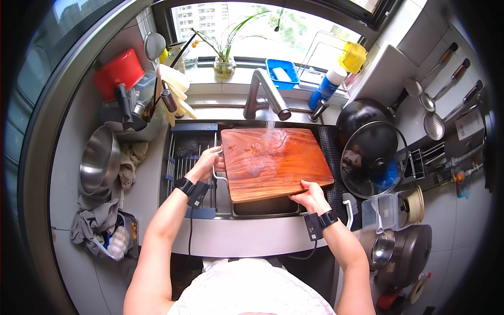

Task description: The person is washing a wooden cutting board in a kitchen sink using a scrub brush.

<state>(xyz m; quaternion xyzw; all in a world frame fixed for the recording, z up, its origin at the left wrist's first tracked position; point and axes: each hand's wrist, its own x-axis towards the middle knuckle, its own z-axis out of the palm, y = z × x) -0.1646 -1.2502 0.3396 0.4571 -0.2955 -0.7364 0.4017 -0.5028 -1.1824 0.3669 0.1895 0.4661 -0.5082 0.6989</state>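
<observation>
A wet wooden cutting board [283,169] is held over the sink basin [264,208], covering most of it. Water runs from the metal faucet [271,94] onto the board's upper middle and spreads across the grain. My left hand [210,163] grips the board's left edge, beside a white wire handle [219,175]; its fingertips are partly hidden. At the lower right corner, my right hand [311,197] holds the near edge, thumb on top and fingers underneath.
A slatted drying rack [189,165] lies left of the board. On the right are a glass lid [374,159], a black wok [360,114] and a scrub brush [349,206]. Steel bowls [100,161] stand at left. The windowsill carries a plant jar [224,67] and a blue soap tray [282,73].
</observation>
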